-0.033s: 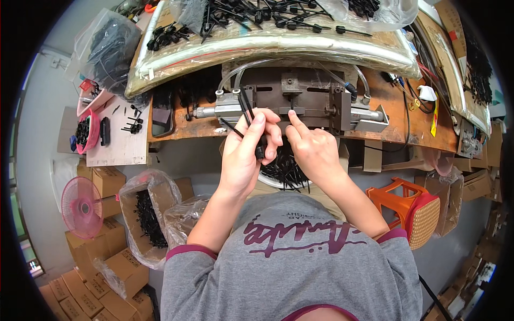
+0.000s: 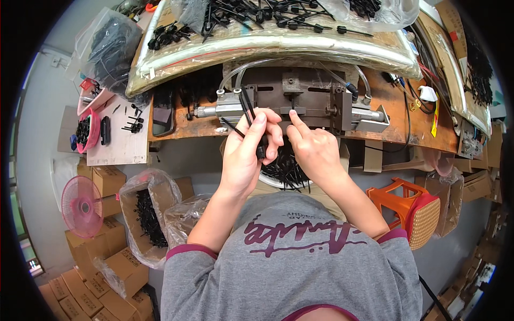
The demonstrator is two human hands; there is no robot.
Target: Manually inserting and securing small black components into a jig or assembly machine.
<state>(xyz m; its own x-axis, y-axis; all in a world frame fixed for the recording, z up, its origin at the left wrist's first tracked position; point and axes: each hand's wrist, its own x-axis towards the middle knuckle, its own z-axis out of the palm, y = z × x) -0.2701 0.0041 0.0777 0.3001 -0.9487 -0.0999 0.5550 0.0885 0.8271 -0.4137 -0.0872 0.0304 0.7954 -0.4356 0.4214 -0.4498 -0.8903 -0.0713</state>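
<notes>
My left hand (image 2: 247,142) is closed round several thin black rods (image 2: 247,102), which stick out past the thumb at different angles. A thicker black end (image 2: 261,152) shows below the fingers. My right hand (image 2: 315,151) reaches its index finger to a small dark block (image 2: 292,111) at the middle of a metal clamping fixture (image 2: 267,88). That fingertip touches the block's front or the thin black piece standing in it; I cannot tell which. The other right fingers are curled loosely, with nothing visible in them. Beneath my hands, a white-rimmed container (image 2: 267,179) holds many similar black rods.
Air cylinders (image 2: 230,109) with clear hoses flank the fixture on the wooden bench (image 2: 396,128). A plastic-wrapped shelf (image 2: 278,48) heaped with black rods overhangs it. Left are a phone (image 2: 162,119), a pink basket (image 2: 88,131) and a pink fan (image 2: 82,207); an orange stool (image 2: 396,200) stands right.
</notes>
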